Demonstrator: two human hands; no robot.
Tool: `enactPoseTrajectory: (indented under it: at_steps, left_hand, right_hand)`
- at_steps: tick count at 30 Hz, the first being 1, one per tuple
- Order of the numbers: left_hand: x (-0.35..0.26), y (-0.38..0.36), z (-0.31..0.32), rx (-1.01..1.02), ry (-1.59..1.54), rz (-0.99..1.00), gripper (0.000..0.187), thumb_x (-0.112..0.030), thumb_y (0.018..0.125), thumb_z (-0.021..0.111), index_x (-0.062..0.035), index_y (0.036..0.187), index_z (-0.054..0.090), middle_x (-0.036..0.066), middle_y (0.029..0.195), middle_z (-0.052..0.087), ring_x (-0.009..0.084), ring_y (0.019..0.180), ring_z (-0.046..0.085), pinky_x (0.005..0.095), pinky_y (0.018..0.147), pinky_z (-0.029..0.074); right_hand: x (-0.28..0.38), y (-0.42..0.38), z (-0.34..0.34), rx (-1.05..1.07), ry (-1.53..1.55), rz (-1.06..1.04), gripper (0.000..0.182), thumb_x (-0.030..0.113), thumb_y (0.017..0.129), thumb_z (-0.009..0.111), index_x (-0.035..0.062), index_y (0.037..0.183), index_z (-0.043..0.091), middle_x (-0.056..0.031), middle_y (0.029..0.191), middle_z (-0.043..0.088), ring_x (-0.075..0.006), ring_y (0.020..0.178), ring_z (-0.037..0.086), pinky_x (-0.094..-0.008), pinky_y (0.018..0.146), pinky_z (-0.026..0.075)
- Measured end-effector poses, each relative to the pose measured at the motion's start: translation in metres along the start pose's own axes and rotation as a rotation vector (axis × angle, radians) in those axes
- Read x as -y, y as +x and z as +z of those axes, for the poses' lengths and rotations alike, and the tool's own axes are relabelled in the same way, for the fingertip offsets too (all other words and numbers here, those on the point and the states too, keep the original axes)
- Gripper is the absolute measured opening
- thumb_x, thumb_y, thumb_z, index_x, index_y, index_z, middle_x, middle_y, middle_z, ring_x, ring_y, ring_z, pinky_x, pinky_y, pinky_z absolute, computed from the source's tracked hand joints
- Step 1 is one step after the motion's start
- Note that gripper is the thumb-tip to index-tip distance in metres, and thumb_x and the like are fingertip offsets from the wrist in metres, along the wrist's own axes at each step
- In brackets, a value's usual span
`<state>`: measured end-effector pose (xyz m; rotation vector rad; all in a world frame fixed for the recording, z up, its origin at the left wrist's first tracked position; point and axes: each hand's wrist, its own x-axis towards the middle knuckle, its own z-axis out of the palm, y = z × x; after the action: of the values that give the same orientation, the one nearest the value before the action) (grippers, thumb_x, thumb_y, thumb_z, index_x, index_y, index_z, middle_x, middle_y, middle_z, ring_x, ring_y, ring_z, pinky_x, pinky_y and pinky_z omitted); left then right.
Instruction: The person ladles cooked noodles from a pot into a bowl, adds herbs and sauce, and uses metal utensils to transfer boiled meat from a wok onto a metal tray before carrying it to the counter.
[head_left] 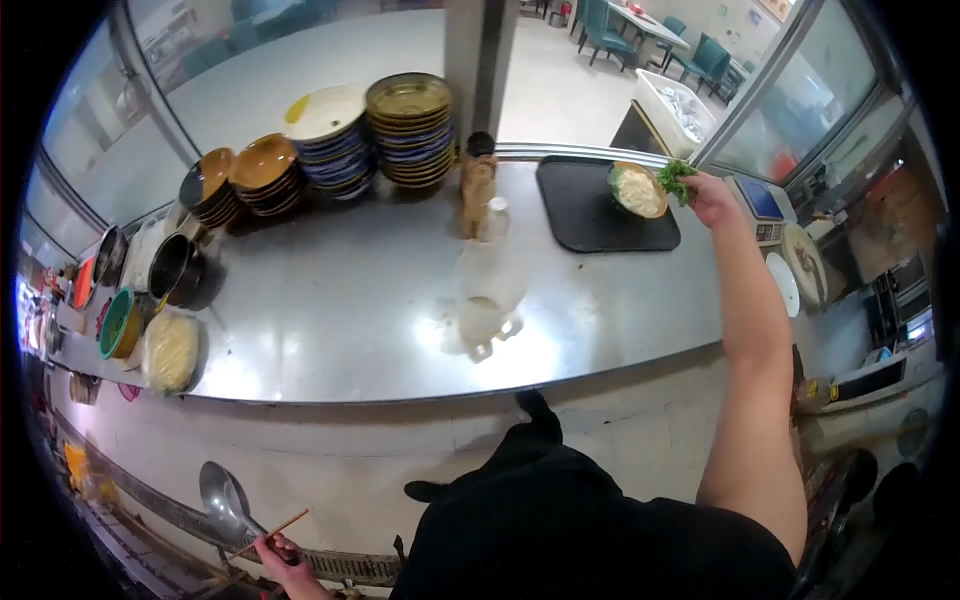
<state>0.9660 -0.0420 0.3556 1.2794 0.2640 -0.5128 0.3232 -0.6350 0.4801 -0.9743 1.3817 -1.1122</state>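
At the right of the counter, my right hand (712, 198) pinches a sprig of green leafy herb (677, 180) right at the rim of a bowl (625, 206). Pale, creamy-looking food (637, 190) fills this bowl, which sits on the right part of a black tray (580, 215). Low on the left, away from the counter, my left hand (283, 558) is closed around the handle of a metal ladle (222, 497). A thin brown chopstick (292, 521) sticks out from the same hand across the ladle handle.
Stacked plates (410, 130) and bowls (265, 175) line the counter's back left. Bottles (480, 185) stand left of the tray. A black pot (176, 268), a green basin (120, 322) and a plastic-wrapped pale bundle (171, 350) are at far left. A scale (765, 205) is at right.
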Motion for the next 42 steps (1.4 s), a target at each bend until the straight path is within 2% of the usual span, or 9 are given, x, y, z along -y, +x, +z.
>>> enactPoseTrajectory:
  at_steps: [4,7,14,19,26,28,34,40,42]
  left_hand:
    - [0.042,-0.048,0.04,-0.114,-0.166,-0.224,0.021,-0.023,0.082,0.051,-0.0072,0.07,0.049,0.002,0.057,0.05,0.0082,0.048,0.048,0.0177,0.037,0.041]
    - [0.081,-0.068,0.038,-0.138,-0.109,-0.035,0.019,-0.022,0.083,0.051,-0.0067,0.072,0.05,0.003,0.057,0.05,0.0093,0.049,0.049,0.0178,0.039,0.043]
    - [0.109,-0.174,0.11,-0.311,-0.115,0.013,0.014,-0.018,0.082,0.051,-0.0065,0.073,0.051,0.005,0.061,0.053,0.0104,0.05,0.05,0.0172,0.04,0.043]
    - [0.117,-0.198,0.126,-0.418,-0.154,0.04,0.017,-0.019,0.083,0.049,-0.0062,0.073,0.051,0.004,0.06,0.054,0.0094,0.05,0.05,0.0175,0.041,0.044]
    - [0.134,-0.203,0.139,-0.423,-0.093,0.037,0.017,-0.02,0.083,0.049,-0.0076,0.072,0.05,0.002,0.058,0.052,0.0088,0.049,0.049,0.0176,0.04,0.042]
    - [0.139,-0.202,0.141,-0.428,-0.099,0.083,0.018,-0.02,0.084,0.049,-0.0077,0.071,0.049,0.002,0.057,0.05,0.0091,0.049,0.049,0.018,0.039,0.041]
    - [0.148,-0.22,0.175,-0.467,-0.071,0.08,0.018,-0.02,0.083,0.051,-0.0077,0.07,0.048,0.002,0.055,0.048,0.0101,0.049,0.049,0.0187,0.039,0.042]
    - [0.146,-0.21,0.169,-0.48,-0.059,0.031,0.019,-0.02,0.083,0.052,-0.0075,0.069,0.048,0.002,0.055,0.049,0.0104,0.049,0.049,0.0184,0.039,0.042]
    - [0.146,-0.208,0.169,-0.482,-0.06,0.04,0.019,-0.02,0.083,0.051,-0.0077,0.07,0.048,0.001,0.055,0.049,0.01,0.049,0.049,0.0182,0.039,0.042]
  right_hand:
    - [-0.046,0.101,-0.057,0.038,-0.053,-0.002,0.023,-0.001,0.074,0.055,-0.0008,0.097,0.057,-0.0086,0.094,0.06,-0.0172,0.084,0.057,-0.0269,0.072,0.047]
    - [-0.072,0.146,-0.06,0.06,-0.155,0.031,0.024,-0.003,0.073,0.055,-0.003,0.097,0.057,-0.0101,0.089,0.06,-0.0185,0.078,0.058,-0.0301,0.067,0.049]
    - [-0.119,0.224,-0.065,-0.017,-1.074,-0.298,0.032,0.016,0.068,0.067,0.0066,0.097,0.062,-0.0133,0.088,0.062,-0.0214,0.075,0.061,-0.0323,0.066,0.048]
    - [-0.109,0.255,-0.093,0.126,-1.133,-0.419,0.027,0.021,0.068,0.066,0.0102,0.093,0.064,-0.0144,0.087,0.062,-0.0269,0.072,0.06,-0.0338,0.067,0.047]
    - [-0.088,0.246,-0.101,-0.025,-0.939,-0.458,0.016,0.015,0.071,0.059,0.0062,0.083,0.064,-0.014,0.082,0.062,-0.0278,0.078,0.058,-0.0365,0.07,0.046]
    - [-0.103,0.247,-0.103,0.279,-1.27,-0.579,0.017,0.015,0.071,0.059,0.0067,0.085,0.064,-0.0135,0.082,0.062,-0.0283,0.077,0.059,-0.0372,0.07,0.046]
    - [-0.095,0.261,-0.102,0.118,-1.091,-0.325,0.026,0.022,0.071,0.062,0.0072,0.092,0.063,-0.0156,0.092,0.06,-0.0297,0.087,0.057,-0.0367,0.077,0.045]
    - [-0.139,0.253,-0.066,0.093,-1.277,-0.57,0.026,0.022,0.069,0.062,0.0069,0.091,0.064,-0.0157,0.1,0.057,-0.0293,0.089,0.056,-0.0372,0.077,0.045]
    - [-0.149,0.262,-0.071,0.132,-1.332,-0.466,0.027,0.023,0.069,0.063,0.0071,0.091,0.064,-0.0154,0.097,0.058,-0.0294,0.088,0.056,-0.0371,0.077,0.045]
